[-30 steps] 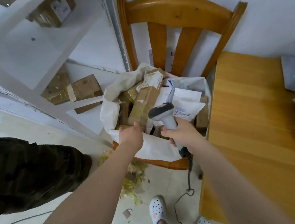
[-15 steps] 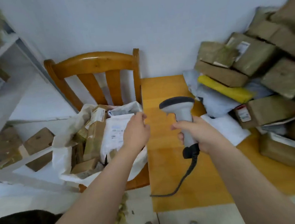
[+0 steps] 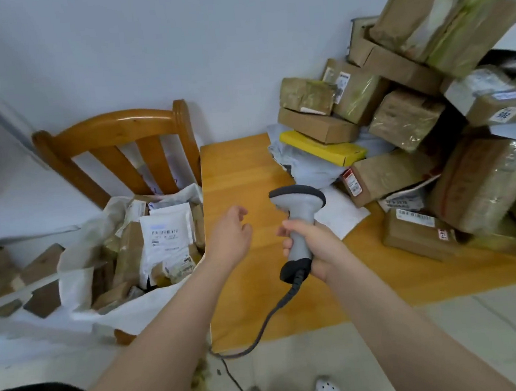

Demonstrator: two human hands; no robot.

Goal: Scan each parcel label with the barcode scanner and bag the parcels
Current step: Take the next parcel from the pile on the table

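R hand (image 3: 314, 249) clamped round the grip of the barcode scanner (image 3: 298, 204), head up, over the table (image 3: 236, 172); cable drops off the front edge. L hand (image 3: 229, 238) empty, fingers loose, betw. scanner & white bag (image 3: 78, 264) on the chair (image 3: 113, 127). Bag packed w/ parcels, white mailer (image 3: 166, 234) on top. Pile of boxes (image 3: 406, 117) stacked at table's far right, by the wall.

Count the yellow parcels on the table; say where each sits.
1. The yellow parcel lies at the pile's left edge, atop a grey mailer, under a brown box. More may be hidden in the pile.
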